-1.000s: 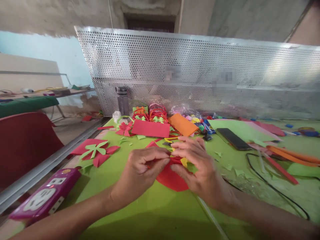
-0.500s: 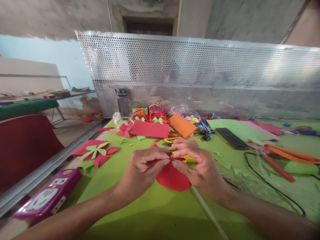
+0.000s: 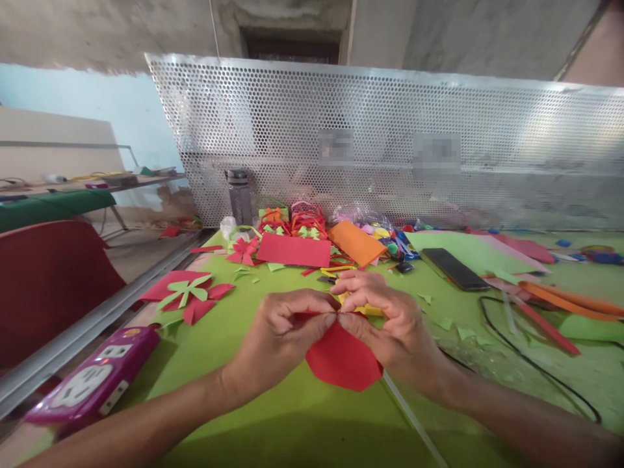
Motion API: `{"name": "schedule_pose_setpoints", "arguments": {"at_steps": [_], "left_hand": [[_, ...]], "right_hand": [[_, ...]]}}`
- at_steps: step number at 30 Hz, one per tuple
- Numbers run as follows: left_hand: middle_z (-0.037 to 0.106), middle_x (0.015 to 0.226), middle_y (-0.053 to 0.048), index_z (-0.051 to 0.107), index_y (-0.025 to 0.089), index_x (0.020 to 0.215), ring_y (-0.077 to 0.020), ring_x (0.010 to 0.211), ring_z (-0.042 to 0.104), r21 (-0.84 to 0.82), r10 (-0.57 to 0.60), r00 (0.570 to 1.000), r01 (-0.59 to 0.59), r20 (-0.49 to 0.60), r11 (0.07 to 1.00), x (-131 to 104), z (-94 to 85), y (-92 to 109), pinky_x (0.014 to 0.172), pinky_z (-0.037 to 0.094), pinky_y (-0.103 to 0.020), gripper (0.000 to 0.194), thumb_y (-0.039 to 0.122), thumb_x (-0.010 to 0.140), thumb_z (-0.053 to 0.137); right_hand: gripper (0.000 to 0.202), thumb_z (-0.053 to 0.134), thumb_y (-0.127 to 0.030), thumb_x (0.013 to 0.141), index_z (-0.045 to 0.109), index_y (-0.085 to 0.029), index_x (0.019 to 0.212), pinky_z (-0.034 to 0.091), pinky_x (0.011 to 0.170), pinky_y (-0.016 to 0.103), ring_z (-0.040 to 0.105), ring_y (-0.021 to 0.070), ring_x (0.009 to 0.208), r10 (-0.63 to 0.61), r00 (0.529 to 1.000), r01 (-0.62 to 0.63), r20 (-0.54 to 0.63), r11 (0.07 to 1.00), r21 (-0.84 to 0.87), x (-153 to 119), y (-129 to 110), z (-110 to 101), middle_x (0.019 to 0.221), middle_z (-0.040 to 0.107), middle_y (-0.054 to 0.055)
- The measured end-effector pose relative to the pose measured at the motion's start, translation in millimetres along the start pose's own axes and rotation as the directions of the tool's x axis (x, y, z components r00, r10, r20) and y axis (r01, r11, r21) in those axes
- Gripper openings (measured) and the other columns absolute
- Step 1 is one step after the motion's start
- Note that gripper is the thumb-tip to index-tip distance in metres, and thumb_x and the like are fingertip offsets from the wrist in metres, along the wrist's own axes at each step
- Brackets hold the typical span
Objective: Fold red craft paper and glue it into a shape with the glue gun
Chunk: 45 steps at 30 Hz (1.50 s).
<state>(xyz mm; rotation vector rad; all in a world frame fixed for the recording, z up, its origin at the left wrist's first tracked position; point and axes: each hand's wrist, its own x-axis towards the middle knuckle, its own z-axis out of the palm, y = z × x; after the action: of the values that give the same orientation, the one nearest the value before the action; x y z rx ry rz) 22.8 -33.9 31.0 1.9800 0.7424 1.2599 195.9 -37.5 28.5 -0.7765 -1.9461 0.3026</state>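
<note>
A piece of red paper [image 3: 344,357] hangs between my hands, its upper edge pinched and its lower part facing me. My left hand [image 3: 287,331] grips that edge between thumb and fingers. Close beside it, my right hand [image 3: 385,318] pinches the same edge, the two thumb tips almost touching. Behind my right fingers is a yellow-handled tool [image 3: 368,309], mostly hidden. A thin whitish stick [image 3: 414,419] lies on the green table surface [image 3: 273,416] below my right hand.
At left are a purple power strip [image 3: 97,377] and red and green paper flower cutouts [image 3: 188,292]. A red paper rectangle [image 3: 294,250], an orange paper piece [image 3: 357,243] and a bottle [image 3: 240,198] sit farther back. To the right lie a phone [image 3: 454,268] and a black cable [image 3: 536,364].
The red paper's folded edge has tipped out of sight behind my thumbs, and more of its lower part shows. Both hands keep their pinch in nearly the same place.
</note>
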Motion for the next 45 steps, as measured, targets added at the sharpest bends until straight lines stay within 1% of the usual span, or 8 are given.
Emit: {"name": "schedule_pose_setpoints", "arguments": {"at_steps": [5,10,14,24,27,30,34,45], "left_hand": [[0.066,0.068,-0.003,0.067,0.014,0.073,-0.0093,0.050,0.053,-0.071,-0.167,0.986,0.166,-0.015,0.984,2,-3.4,4,0.046,0.045,-0.018,0.010,0.017,0.077,0.058],[0.060,0.055,0.001,0.066,0.014,0.073,-0.0088,0.046,0.052,-0.087,-0.254,0.967,0.254,0.006,0.963,5,-8.2,-2,0.043,0.046,-0.018,0.011,0.020,0.077,0.057],[0.064,0.057,0.001,0.068,0.016,0.082,-0.0091,0.044,0.053,-0.107,-0.293,0.956,0.295,0.035,0.950,5,-7.5,-7,0.043,0.047,-0.018,0.014,0.015,0.073,0.058],[0.068,0.065,0.004,0.072,0.020,0.084,-0.0109,0.053,0.060,0.056,-0.144,0.982,0.138,0.119,0.989,2,-0.6,-7,0.047,0.047,-0.016,0.025,0.006,0.076,0.052],[0.071,0.068,0.004,0.072,0.021,0.086,-0.0114,0.054,0.063,0.178,-0.037,0.998,0.027,0.053,0.984,-1,0.6,-5,0.048,0.048,-0.016,0.027,0.005,0.077,0.052],[0.073,0.072,0.001,0.071,0.020,0.088,-0.0121,0.055,0.066,0.319,0.128,0.991,-0.106,-0.048,0.942,-4,1.2,-5,0.051,0.051,-0.017,0.025,0.006,0.077,0.054],[0.074,0.084,-0.002,0.070,0.018,0.092,-0.0128,0.072,0.070,0.381,0.266,0.963,-0.228,-0.050,0.896,-5,2.1,-6,0.067,0.054,-0.016,0.026,0.004,0.077,0.055],[0.073,0.090,-0.002,0.068,0.020,0.089,-0.0137,0.081,0.069,0.341,0.276,0.961,-0.263,0.012,0.903,-8,5.5,-12,0.075,0.054,-0.018,0.018,0.009,0.081,0.056]], "right_hand": [[0.010,0.056,-0.017,0.081,0.057,-0.022,0.072,0.034,0.097,0.049,0.056,0.0223,0.103,0.019,0.999,-0.021,-0.042,0.998,-0.057,1,1,-3,0.096,0.066,0.004],[0.010,0.056,-0.017,0.079,0.057,-0.022,0.070,0.035,0.096,0.049,0.056,0.0225,0.101,0.082,0.995,-0.085,-0.057,0.995,-0.053,2,4,-3,0.094,0.067,0.004],[0.011,0.056,-0.017,0.079,0.056,-0.022,0.070,0.035,0.094,0.048,0.057,0.0220,0.098,0.072,0.996,-0.077,-0.060,0.994,-0.076,2,7,-2,0.092,0.067,0.003],[0.012,0.058,-0.013,0.080,0.057,-0.022,0.072,0.034,0.094,0.046,0.056,0.0218,0.101,-0.120,0.993,0.118,0.006,0.970,-0.214,0,10,2,0.090,0.068,0.002],[0.011,0.056,-0.014,0.081,0.058,-0.022,0.074,0.035,0.094,0.044,0.056,0.0209,0.102,-0.180,0.983,0.180,0.028,0.947,-0.264,0,6,1,0.091,0.068,0.002],[0.006,0.060,-0.018,0.080,0.058,-0.022,0.077,0.027,0.099,0.048,0.055,0.0220,0.103,-0.171,0.985,0.172,0.036,0.922,-0.346,-1,6,0,0.092,0.068,0.002],[0.010,0.066,-0.019,0.075,0.057,-0.023,0.077,0.021,0.101,0.049,0.055,0.0226,0.104,-0.152,0.988,0.155,0.038,0.903,-0.401,-1,10,1,0.093,0.068,0.000],[0.009,0.059,-0.013,0.079,0.055,-0.020,0.074,0.011,0.103,0.053,0.051,0.0247,0.112,-0.203,0.977,0.205,0.058,0.848,-0.489,-5,10,5,0.098,0.067,0.001]]}}
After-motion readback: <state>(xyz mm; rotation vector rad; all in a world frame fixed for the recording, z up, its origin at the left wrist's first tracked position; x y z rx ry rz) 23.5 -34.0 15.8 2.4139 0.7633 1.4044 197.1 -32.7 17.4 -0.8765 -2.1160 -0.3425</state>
